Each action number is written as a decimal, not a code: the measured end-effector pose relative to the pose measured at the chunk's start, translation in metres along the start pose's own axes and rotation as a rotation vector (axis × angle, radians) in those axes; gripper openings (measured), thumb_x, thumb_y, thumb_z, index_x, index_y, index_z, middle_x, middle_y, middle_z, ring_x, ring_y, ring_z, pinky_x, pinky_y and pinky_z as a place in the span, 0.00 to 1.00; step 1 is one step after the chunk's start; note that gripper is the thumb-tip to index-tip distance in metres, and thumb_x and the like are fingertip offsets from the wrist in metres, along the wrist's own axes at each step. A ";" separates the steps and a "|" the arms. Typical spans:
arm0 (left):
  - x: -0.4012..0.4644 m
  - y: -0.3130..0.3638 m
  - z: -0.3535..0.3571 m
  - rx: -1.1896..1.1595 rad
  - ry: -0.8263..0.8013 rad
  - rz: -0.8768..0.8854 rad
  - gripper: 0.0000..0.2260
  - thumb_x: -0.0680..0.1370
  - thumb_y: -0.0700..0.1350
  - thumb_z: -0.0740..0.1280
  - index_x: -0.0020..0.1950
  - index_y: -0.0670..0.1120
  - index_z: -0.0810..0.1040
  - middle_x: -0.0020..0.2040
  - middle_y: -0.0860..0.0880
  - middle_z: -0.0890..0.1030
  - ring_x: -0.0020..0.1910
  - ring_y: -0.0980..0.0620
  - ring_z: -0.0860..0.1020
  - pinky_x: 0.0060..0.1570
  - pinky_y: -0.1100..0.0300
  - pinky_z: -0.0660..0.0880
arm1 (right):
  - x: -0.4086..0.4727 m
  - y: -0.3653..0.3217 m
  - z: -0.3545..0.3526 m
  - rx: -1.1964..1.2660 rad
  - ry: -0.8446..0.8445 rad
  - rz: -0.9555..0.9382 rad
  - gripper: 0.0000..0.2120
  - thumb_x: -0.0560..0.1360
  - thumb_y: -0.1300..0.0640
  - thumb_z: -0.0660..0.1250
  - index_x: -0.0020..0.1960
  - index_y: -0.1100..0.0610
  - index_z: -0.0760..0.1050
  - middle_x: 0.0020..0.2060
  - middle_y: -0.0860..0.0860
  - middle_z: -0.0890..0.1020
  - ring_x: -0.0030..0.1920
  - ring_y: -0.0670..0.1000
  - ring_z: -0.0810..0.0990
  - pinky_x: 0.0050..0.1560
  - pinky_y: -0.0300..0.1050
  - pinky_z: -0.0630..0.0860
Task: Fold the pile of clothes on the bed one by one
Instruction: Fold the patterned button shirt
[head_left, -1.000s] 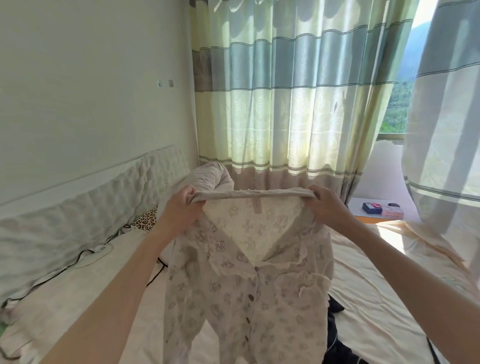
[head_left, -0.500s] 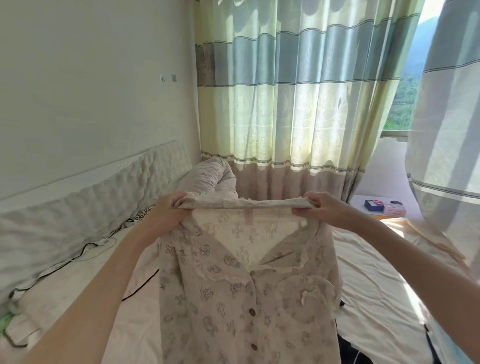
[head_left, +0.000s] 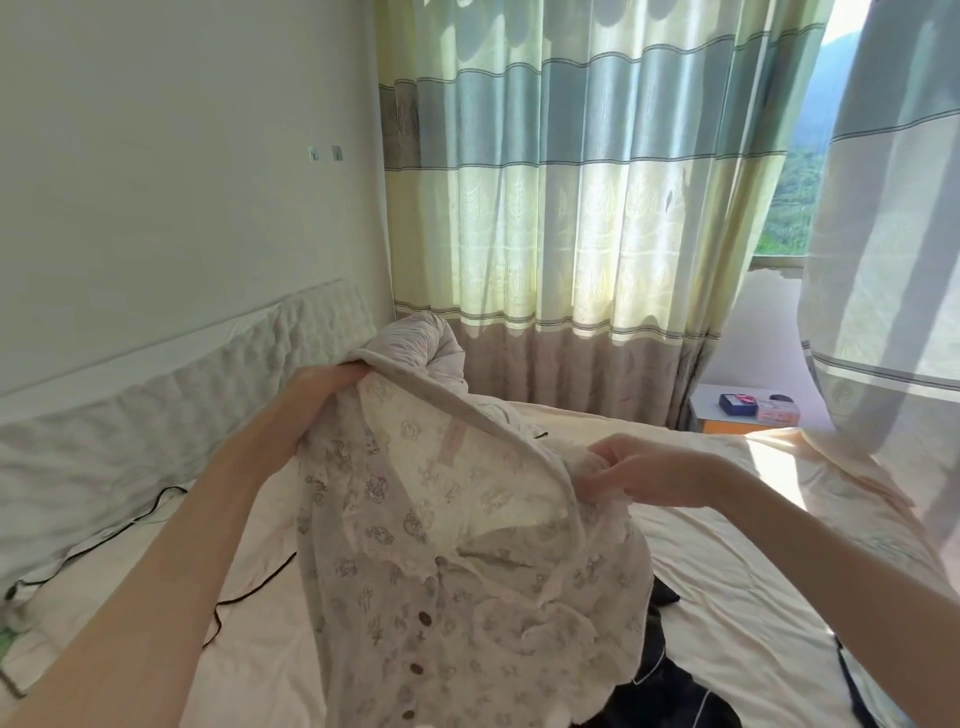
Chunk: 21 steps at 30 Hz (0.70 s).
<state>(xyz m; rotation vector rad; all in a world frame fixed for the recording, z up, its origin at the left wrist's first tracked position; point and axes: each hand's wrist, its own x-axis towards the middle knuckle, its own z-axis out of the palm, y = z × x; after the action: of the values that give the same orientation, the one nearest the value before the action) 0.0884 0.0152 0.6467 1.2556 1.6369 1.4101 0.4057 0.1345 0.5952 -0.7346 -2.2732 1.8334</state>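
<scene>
Above the bed (head_left: 727, 597), both hands are holding up a pale printed button-front shirt (head_left: 415, 545). The left hand (head_left: 327, 384) is gripping the collar's upper end, fingers curled round the fabric, while the right hand (head_left: 639, 470) is pinching the collar's lower end. Dark clothes (head_left: 670, 691) are lying on the sheet beneath the hanging shirt

Right hand (head_left: 644, 470) is dropping lower and moving inward, now pinching the collar; left hand (head_left: 332, 379) is staying high. Pajama top (head_left: 441, 545) is now hanging slanted, neckline no longer level.
</scene>
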 end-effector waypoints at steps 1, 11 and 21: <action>0.000 0.002 0.000 0.011 0.024 0.011 0.10 0.76 0.53 0.65 0.41 0.52 0.84 0.41 0.53 0.85 0.43 0.54 0.83 0.48 0.55 0.75 | 0.000 -0.004 0.005 -0.057 0.069 -0.024 0.07 0.76 0.61 0.66 0.43 0.64 0.79 0.36 0.50 0.82 0.39 0.47 0.81 0.45 0.39 0.77; -0.014 0.002 -0.014 0.231 -0.208 0.116 0.11 0.71 0.60 0.64 0.48 0.61 0.83 0.47 0.57 0.84 0.47 0.57 0.82 0.49 0.60 0.75 | 0.017 -0.008 -0.007 -0.344 0.797 -0.255 0.14 0.69 0.63 0.74 0.38 0.71 0.71 0.31 0.56 0.71 0.35 0.51 0.68 0.36 0.47 0.67; -0.013 -0.007 -0.010 0.069 -0.345 0.048 0.09 0.73 0.50 0.70 0.51 0.50 0.84 0.49 0.46 0.84 0.48 0.49 0.83 0.45 0.59 0.80 | 0.017 -0.005 -0.023 -0.006 0.836 -0.194 0.13 0.75 0.57 0.68 0.51 0.67 0.78 0.41 0.58 0.79 0.42 0.54 0.76 0.45 0.50 0.73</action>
<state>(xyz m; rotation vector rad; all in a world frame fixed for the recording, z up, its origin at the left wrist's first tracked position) 0.0824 -0.0003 0.6405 1.4925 1.4362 1.0972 0.3983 0.1617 0.6022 -0.9944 -1.7120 1.1166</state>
